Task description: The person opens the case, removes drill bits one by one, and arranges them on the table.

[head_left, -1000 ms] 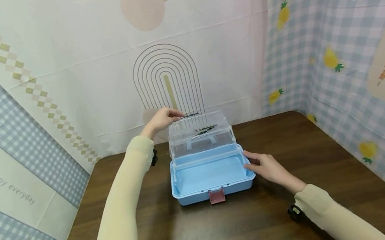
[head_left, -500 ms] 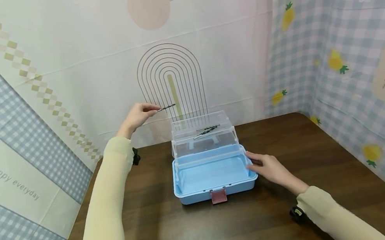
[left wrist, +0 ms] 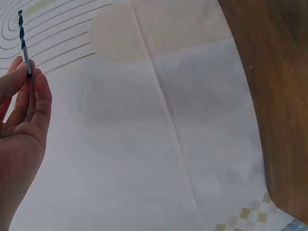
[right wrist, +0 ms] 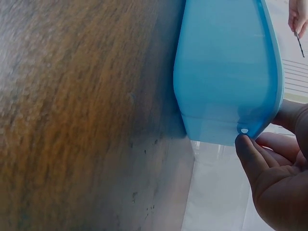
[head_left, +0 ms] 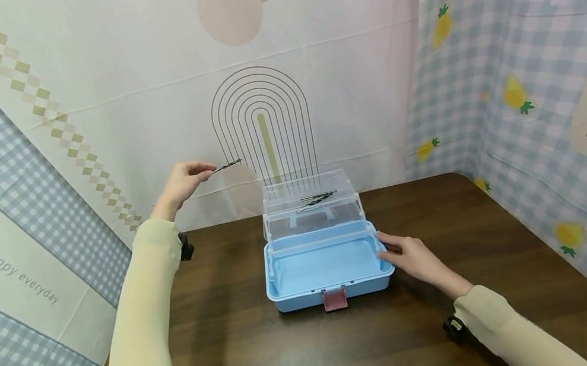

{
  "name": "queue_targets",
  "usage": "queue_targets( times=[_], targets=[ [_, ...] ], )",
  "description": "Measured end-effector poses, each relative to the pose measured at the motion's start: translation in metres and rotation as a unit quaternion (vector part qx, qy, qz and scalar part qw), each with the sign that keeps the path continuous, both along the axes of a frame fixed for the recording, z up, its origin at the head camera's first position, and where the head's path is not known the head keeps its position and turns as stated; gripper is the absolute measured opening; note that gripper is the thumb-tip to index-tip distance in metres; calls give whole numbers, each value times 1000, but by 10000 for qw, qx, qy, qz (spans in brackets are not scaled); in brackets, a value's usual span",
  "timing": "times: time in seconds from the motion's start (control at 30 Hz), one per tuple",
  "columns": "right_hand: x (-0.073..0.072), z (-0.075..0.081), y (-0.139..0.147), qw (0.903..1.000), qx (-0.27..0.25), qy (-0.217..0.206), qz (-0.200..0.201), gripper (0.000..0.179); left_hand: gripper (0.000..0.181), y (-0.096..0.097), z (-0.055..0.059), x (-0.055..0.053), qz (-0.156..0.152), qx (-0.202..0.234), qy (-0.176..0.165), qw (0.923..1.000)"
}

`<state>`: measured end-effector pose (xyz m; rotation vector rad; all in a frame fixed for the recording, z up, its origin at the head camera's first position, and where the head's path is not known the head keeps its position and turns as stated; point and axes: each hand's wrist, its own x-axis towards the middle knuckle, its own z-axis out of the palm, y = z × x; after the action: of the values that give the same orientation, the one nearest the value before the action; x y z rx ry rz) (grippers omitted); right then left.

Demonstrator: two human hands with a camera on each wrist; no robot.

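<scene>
My left hand pinches a dark twist drill bit by its shank, raised in front of the cloth backdrop to the left of the toolbox. Seen from the left wrist, the fluted end of that drill bit points up past the fingertips. On the table stands a blue toolbox, its clear trays unfolded toward the back. Several more drill bits lie in the upper clear tray. With thumb and fingers on either side of the wall, my right hand grips the toolbox's right rim.
The toolbox's reddish latch hangs down at the front. Dark wooden table surrounds the box. Patterned cloth hangs close behind the table, and checked cloth hangs on the right.
My left hand has carried the drill bit leftward, away from above the clear trays. The right hand stays on the toolbox rim, and the head view has shifted slightly.
</scene>
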<state>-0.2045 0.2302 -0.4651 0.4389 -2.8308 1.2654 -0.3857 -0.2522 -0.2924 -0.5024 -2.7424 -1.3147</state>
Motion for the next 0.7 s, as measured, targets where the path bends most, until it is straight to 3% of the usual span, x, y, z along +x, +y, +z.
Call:
queue_targets(
  times=[0.23,0.53,0.7],
  targets=[
    [-1,3,0,9999,16,157,-30,57,31,-11,-15,-1,125,-49,-90,9999],
    [2,1,-1,9999,-41,102,-14,57,30,-20,-57,3,157,-83,-314,9993],
    [3,1,-3,9999,-44,125,-25,57,29,-22,-78,6,74,-309,-213,9993]
  ],
)
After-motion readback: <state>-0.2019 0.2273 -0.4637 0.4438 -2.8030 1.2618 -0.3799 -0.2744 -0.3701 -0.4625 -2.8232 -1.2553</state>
